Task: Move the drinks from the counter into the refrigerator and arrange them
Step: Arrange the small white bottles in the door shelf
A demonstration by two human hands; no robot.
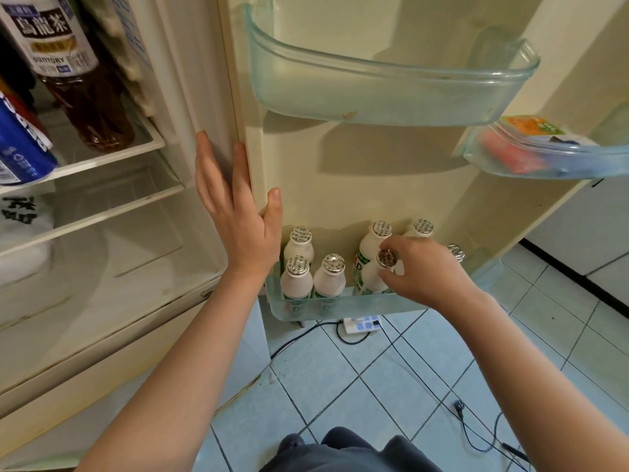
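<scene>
I am looking down at an open refrigerator (112, 301), its shelves filling the left of the frame. Its door (357, 185) stands open across the centre, above a pale blue tiled floor (340, 386).

A clear top bin (391, 97) hangs on the door in the upper centre. A bottom bin (340, 304) sits lower, just right of centre.

My left hand (235, 212) lies flat with straight fingers against the door's inner edge, grasping nothing.

At the upper left, a big tea bottle (68, 73) stands on a shelf, with a blue can (20, 144) below it at the left edge.

My right hand (432, 274) pinches the neck of a small white bottle (374, 277), which stands in the front row of the bottom bin. Six more small bottles (328, 277) with foil caps stand upright around it in the same bin.

A white power strip (360, 324) lies on the floor just under that bin.
</scene>
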